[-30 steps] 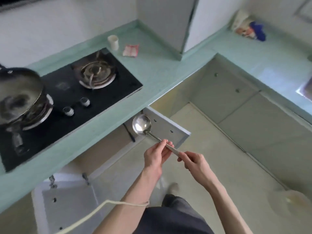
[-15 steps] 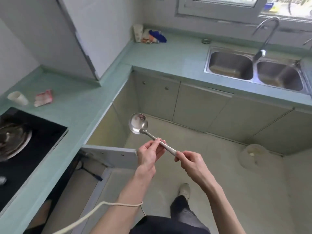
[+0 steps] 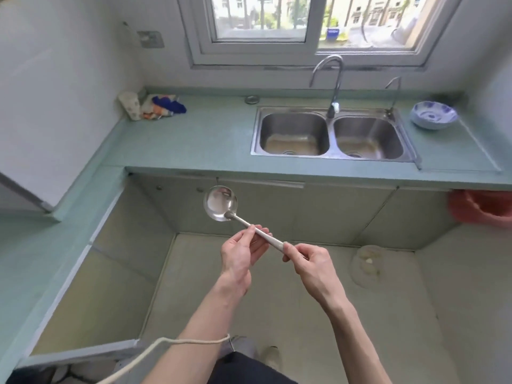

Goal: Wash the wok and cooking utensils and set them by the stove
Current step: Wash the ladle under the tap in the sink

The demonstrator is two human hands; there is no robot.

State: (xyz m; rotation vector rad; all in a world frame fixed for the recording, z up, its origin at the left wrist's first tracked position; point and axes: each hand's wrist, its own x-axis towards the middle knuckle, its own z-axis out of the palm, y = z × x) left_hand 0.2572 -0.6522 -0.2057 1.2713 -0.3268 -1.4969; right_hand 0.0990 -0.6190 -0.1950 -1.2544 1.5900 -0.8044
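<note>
The steel ladle (image 3: 220,203) is held in mid-air over the floor, in front of the cabinet doors below the sink counter (image 3: 194,139), bowl up and to the left, handle slanting down to the right. The left hand (image 3: 240,256) pinches the shaft at mid-length; the right hand (image 3: 310,261) grips the handle end. Beyond, the double sink (image 3: 332,134) sits under the faucet (image 3: 331,79). A patterned bowl (image 3: 433,115) stands to its right.
</note>
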